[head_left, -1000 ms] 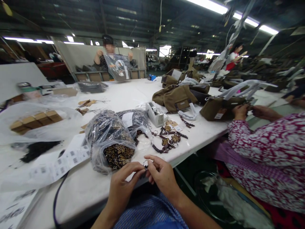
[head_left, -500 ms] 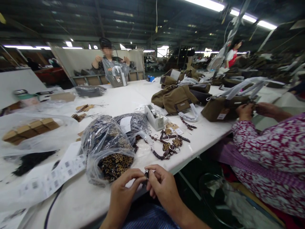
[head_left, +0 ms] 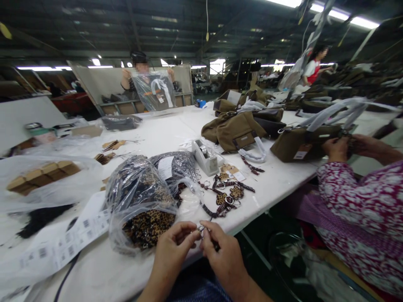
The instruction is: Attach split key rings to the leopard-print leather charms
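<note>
Just over the near table edge, my left hand (head_left: pixel 175 247) and my right hand (head_left: pixel 225 256) meet fingertip to fingertip. Both pinch a small metal key ring (head_left: pixel 200 228); something dark shows under the fingers of my right hand, mostly hidden. Ahead on the table lie leopard-print flower-shaped charms (head_left: pixel 236 192) with metal rings and dark braided straps (head_left: pixel 209 211). To the left, close to my left hand, a clear plastic bag (head_left: pixel 138 184) is filled with more leopard-print pieces, its mouth facing me.
A tape dispenser (head_left: pixel 206 157) stands behind the charms, beside olive handbags (head_left: pixel 237 132). At right, a co-worker in a patterned sleeve (head_left: pixel 362 184) handles another handbag (head_left: pixel 302 144). Across the table (head_left: pixel 176 126) a person lifts a bagged handbag (head_left: pixel 155 92). Printed label sheets (head_left: pixel 63 239) lie left.
My hands have shifted slightly right, and the ring between my fingertips has turned. The person opposite has raised the bagged handbag higher. The view has swung a little.
</note>
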`<state>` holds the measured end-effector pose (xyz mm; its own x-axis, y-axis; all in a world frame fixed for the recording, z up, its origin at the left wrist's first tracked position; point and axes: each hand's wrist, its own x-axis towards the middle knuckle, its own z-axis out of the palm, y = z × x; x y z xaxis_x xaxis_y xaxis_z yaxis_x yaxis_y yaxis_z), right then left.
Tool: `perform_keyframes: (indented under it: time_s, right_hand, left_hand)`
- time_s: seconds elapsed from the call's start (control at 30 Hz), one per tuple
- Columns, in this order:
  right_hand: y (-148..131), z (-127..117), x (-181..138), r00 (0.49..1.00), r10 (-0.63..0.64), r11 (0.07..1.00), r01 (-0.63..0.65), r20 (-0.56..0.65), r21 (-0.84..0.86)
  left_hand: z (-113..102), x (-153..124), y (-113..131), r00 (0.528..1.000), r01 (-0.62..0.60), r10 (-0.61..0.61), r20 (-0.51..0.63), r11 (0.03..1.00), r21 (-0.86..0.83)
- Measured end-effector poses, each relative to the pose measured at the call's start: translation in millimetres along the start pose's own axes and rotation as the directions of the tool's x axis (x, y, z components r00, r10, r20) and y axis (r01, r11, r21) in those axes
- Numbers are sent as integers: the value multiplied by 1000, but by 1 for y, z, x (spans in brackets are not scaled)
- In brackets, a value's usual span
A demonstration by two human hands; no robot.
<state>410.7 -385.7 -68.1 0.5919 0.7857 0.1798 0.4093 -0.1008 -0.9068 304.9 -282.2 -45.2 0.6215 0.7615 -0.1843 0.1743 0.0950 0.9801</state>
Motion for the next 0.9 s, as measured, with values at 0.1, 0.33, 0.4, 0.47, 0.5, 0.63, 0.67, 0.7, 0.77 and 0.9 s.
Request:
perform_keyframes:
  time_s: [0.1, 0.33, 0.4, 0.47, 0.5, 0.63, 0.67, 0.7, 0.77, 0.9]
  right_hand:
    - [6, -8, 2, 999, -19, 999, 18, -34, -43]
    - [14, -20, 2, 995, -62, 991, 52, -81, -122]
    - [14, -22, 3, 993, -71, 991, 59, -96, -122]
    - [13, -23, 3, 992, -76, 992, 65, -104, -107]
    - [12, -23, 4, 992, -72, 994, 63, -103, -87]
    - [7, -23, 4, 996, -25, 999, 28, -81, 37]
    - [6, -23, 4, 997, -18, 998, 22, -69, 63]
    - [5, -22, 3, 998, -14, 997, 18, -59, 81]
    - [3, -22, 1, 999, -7, 993, 11, -40, 119]
    - [2, -29, -1, 997, 73, 956, -69, -2, 286]
  left_hand:
    - [10, 9, 1, 1000, 15, -15, -12, 999, -43]
    - [34, 18, 2, 999, 34, -35, 0, 982, -187]
    - [38, 18, 1, 1000, 22, -23, -3, 972, -234]
    - [41, 18, 0, 1000, 8, -9, 0, 961, -278]
    - [42, 17, 0, 1000, 1, -1, 0, 954, -299]
    - [49, 16, 3, 1000, -19, 23, 6, 927, -375]
    - [52, 15, 4, 1000, -21, 26, 8, 924, -383]
    - [53, 15, 5, 1000, -24, 30, 9, 925, -379]
    - [55, 15, 7, 999, -41, 49, 14, 942, -333]
    - [38, 23, 11, 986, -155, 158, 48, 986, -68]
